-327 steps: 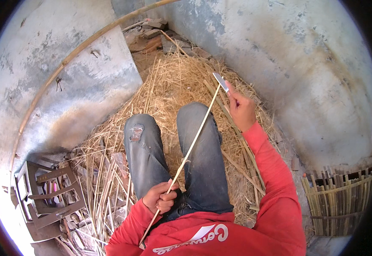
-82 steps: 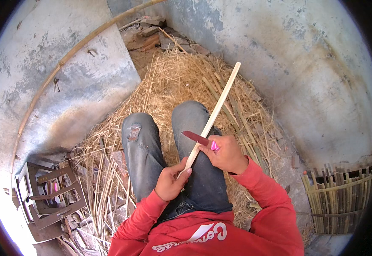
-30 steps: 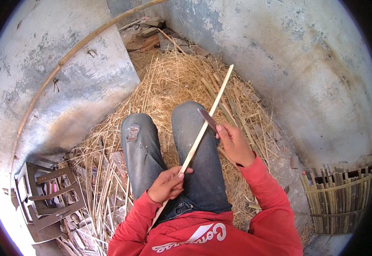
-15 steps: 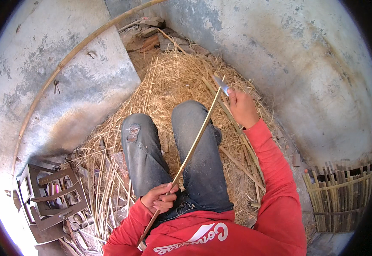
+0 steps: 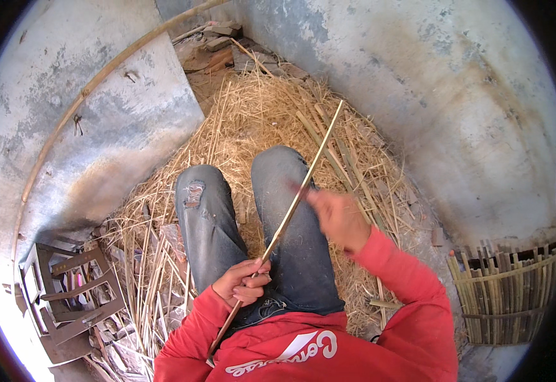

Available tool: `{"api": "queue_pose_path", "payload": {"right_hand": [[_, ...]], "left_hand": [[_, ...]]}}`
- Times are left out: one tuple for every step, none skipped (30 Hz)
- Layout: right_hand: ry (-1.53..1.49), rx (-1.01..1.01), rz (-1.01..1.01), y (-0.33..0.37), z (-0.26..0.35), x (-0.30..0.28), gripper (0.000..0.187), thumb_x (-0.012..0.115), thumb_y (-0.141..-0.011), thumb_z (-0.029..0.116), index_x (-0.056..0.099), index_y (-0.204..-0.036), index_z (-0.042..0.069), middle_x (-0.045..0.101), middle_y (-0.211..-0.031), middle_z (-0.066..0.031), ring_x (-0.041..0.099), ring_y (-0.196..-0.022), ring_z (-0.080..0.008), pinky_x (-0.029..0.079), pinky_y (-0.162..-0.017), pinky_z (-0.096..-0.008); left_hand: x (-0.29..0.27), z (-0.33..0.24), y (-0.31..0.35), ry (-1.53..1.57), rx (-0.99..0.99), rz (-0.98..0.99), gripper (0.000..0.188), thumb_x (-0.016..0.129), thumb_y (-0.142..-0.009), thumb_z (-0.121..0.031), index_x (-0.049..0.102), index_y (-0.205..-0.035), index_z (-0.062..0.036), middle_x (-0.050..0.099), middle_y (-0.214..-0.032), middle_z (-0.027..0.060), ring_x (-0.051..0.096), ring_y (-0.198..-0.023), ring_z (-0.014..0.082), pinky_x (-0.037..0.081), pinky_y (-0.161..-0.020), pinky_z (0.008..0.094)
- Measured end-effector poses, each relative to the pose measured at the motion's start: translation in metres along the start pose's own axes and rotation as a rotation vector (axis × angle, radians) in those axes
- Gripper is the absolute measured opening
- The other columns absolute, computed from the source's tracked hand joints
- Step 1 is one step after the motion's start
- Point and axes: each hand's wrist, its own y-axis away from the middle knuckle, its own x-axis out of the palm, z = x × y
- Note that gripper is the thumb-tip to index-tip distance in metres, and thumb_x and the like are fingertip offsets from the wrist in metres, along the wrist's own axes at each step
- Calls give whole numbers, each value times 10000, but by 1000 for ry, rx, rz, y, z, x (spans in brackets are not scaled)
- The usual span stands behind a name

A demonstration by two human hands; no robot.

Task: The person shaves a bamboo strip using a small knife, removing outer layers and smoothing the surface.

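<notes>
A long, thin bamboo strip (image 5: 320, 151) slants across my lap, from beside my waist up past my right knee. My left hand (image 5: 245, 281) is closed round its lower part, above my thighs. My right hand (image 5: 340, 218) is closed on a knife (image 5: 298, 188), smeared by motion. The blurred blade lies at the strip near its middle; whether it touches cannot be made out. Beyond the knife the strip is pale, and its end is free over the straw.
Straw and shavings (image 5: 252, 114) cover the floor ahead, with longer bamboo pieces (image 5: 354, 172) at the right. A slatted bamboo basket (image 5: 507, 293) stands far right, a brown wooden frame (image 5: 77, 296) at left. Bricks (image 5: 217, 41) lie in the far corner, between pale walls (image 5: 443, 114).
My right hand has drawn the knife back toward me, from the strip's far end to about its middle. The left hand keeps its hold on the strip.
</notes>
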Motion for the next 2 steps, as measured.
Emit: {"api": "queue_pose_path", "payload": {"right_hand": [[33, 18, -77, -22, -12, -18, 361, 568, -1069, 354, 762, -1033, 52, 613, -611, -230, 645, -544, -416, 488, -509, -487], [31, 15, -84, -23, -12, -19, 361, 568, -1069, 354, 762, -1033, 52, 613, -611, -230, 645, -544, -416, 488, -509, -487]], "left_hand": [[0, 0, 0, -11, -13, -10, 249, 468, -1131, -328, 441, -999, -120, 351, -652, -34, 282, -444, 25, 198, -347, 193], [0, 0, 4, -24, -16, -25, 253, 477, -1128, -336, 441, -1002, -120, 353, -651, -34, 284, -442, 28, 201, -346, 194]]}}
